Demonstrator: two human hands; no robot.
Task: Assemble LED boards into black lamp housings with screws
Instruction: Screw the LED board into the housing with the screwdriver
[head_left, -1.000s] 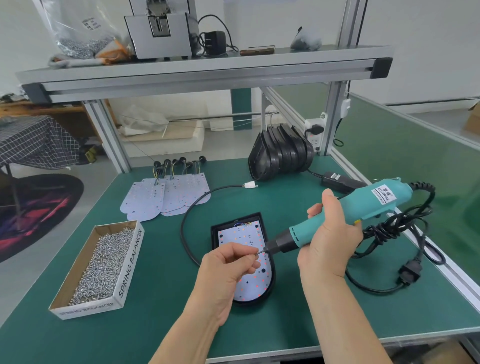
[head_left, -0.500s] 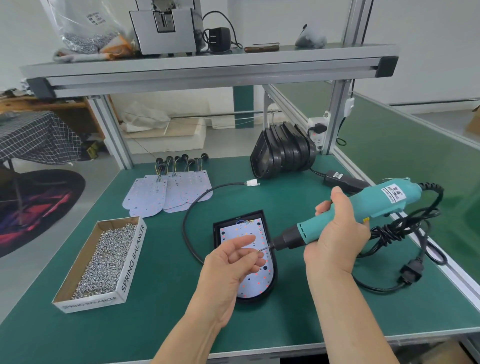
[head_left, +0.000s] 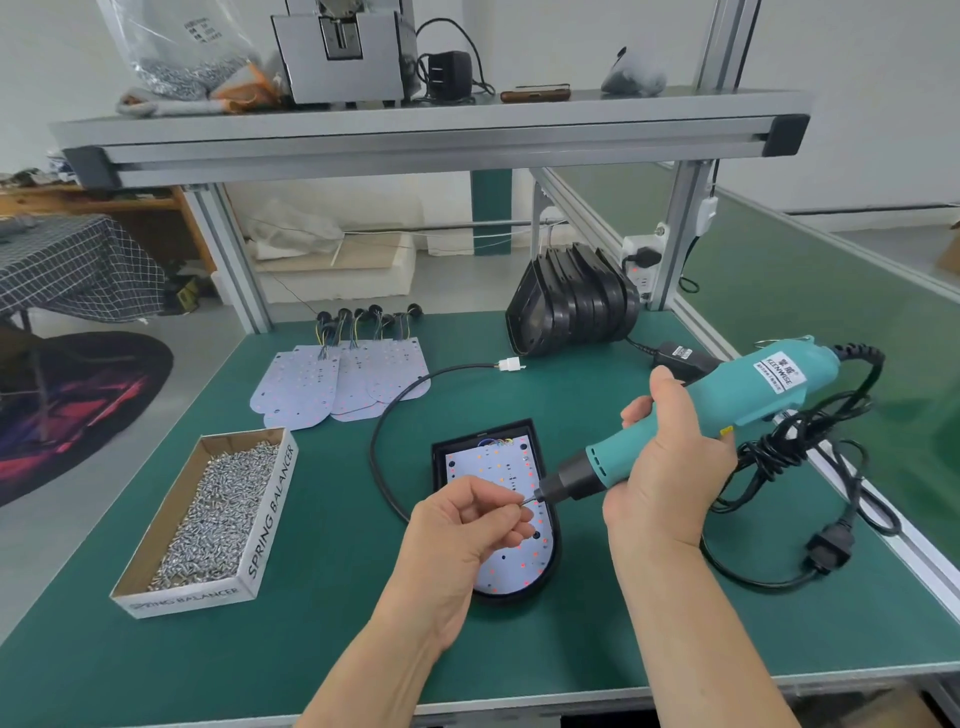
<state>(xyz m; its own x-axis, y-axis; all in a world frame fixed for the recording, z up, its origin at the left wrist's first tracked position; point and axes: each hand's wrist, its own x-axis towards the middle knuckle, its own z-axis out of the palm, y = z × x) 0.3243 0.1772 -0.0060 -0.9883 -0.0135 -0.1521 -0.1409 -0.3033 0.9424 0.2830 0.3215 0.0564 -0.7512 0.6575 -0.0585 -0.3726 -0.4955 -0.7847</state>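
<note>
The white LED board (head_left: 511, 571) sits inside the black D-shaped lamp housing (head_left: 551, 581) on the green worktop (head_left: 311, 649), directly beneath both hands. The left hand (head_left: 467, 535) has its grip pinched together at the bit tip of the teal electric screwdriver (head_left: 769, 384), likely on a screw too small to make out. The right hand (head_left: 670, 462) is wrapped round the tool's barrel. The board looks thin, light and easily scratched, so I'd steady it by the housing's rim.

Cardboard box (head_left: 270, 525), near the left edge of the table (head_left: 322, 649): "SPRING BALANCER" in dark capitals on its long right wall and again on its short front wall. Teal electric screwdriver (head_left: 727, 400): white label, "KEENWISE"; the smaller print is illegible.
</note>
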